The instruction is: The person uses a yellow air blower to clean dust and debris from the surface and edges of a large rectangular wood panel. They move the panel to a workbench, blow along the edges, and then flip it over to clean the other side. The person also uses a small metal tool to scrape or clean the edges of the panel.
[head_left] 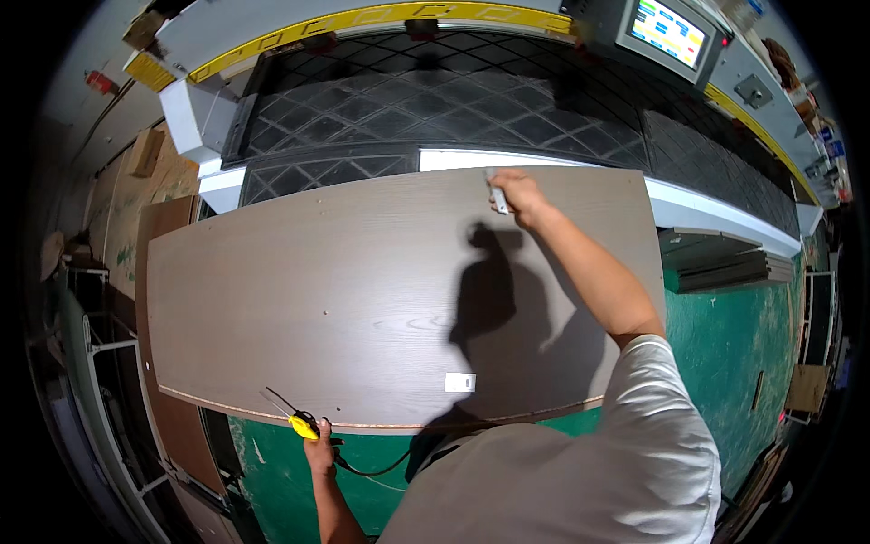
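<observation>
A large grey-brown wood-grain panel (390,281) lies flat in front of me. At its far edge, right of the middle, my right hand (519,197) is closed round a slim silver-white tool (498,200) that looks like a utility knife; its tip points away from me, near the panel's edge. Low on the left, my left hand (320,447) grips a yellow-and-black air blow gun (304,426) beside the near edge. The gun's thin nozzle reaches over the panel, and a dark hose (381,470) trails from it to the right. A white label (459,383) sits on the panel near me.
Beyond the panel stands a machine with a black diamond-patterned bed (362,109), a yellow rail (390,15) and a lit screen (668,34). Dark boards (734,270) are stacked at right on the green floor (725,335). A metal rack (118,344) stands at left.
</observation>
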### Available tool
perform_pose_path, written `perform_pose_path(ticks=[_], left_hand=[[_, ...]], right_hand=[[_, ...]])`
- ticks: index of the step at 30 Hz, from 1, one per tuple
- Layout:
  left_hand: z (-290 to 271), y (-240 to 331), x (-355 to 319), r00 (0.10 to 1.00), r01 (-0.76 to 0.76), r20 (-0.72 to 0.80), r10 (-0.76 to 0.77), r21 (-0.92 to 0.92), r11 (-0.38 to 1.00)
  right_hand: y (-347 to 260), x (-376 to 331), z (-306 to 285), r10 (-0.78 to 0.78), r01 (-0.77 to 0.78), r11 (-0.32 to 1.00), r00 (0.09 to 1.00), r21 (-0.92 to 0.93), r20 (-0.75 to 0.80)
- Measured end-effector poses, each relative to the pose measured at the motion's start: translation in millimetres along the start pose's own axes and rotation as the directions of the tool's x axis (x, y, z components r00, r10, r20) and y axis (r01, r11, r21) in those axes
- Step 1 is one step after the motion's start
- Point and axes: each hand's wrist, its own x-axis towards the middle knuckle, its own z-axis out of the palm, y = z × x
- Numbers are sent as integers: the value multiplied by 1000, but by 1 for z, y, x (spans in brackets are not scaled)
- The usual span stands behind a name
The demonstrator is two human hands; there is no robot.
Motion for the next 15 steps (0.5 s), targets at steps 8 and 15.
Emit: perform_pose_path(ticks=[8, 15], left_hand=[[-12, -15, 12, 995, 75, -62, -76, -16, 997], [-21, -32, 27, 996, 55, -61, -61, -86, 995]], right_hand=[[39, -15, 32, -781, 561, 228, 594, -796, 195], [49, 9, -230, -765, 136, 469, 556, -873, -325]])
